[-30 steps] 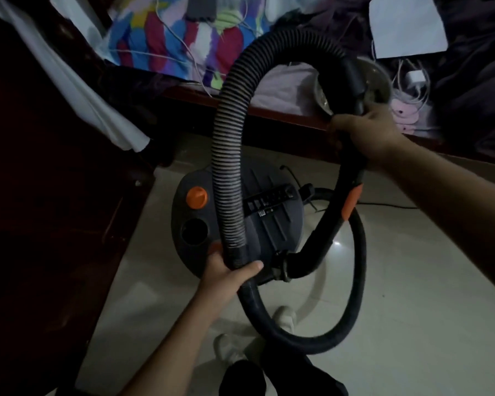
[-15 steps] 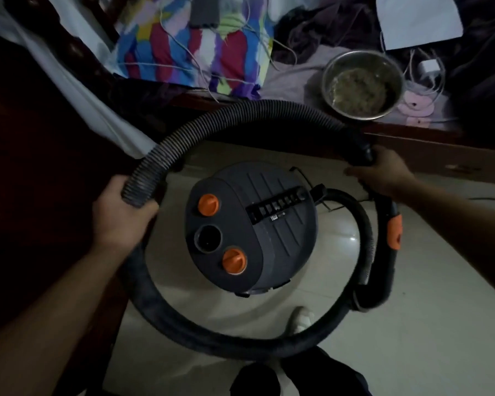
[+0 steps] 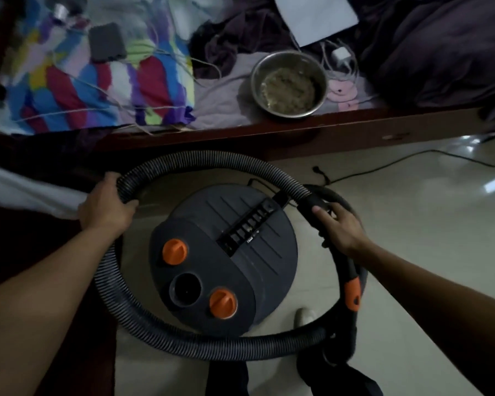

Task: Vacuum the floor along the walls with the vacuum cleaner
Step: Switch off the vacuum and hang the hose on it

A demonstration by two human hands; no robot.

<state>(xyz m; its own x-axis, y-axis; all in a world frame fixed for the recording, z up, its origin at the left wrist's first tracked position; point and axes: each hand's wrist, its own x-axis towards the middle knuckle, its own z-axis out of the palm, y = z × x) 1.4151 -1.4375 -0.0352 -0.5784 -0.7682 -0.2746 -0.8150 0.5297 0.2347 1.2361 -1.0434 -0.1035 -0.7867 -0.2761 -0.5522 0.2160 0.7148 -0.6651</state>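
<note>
A round dark grey vacuum cleaner (image 3: 240, 252) with two orange knobs stands on the pale tiled floor below me. Its ribbed black hose (image 3: 212, 158) lies in a wide loop around the body. My left hand (image 3: 106, 207) grips the hose at the loop's left side. My right hand (image 3: 340, 227) holds the black handle tube (image 3: 352, 295), which carries an orange slider, at the loop's right side. The hose end near my feet is partly hidden by dark cloth.
A wooden bed edge (image 3: 297, 132) runs across just beyond the vacuum. On the bed lie a colourful blanket (image 3: 97, 81), a metal bowl (image 3: 289, 84), chargers and cables. A black power cord (image 3: 412, 158) trails over the floor at right. Dark furniture stands at left.
The hose loop has been lowered from upright to lying flat around the vacuum body. My left hand slid from the hose's low end to its left side. My right hand came down.
</note>
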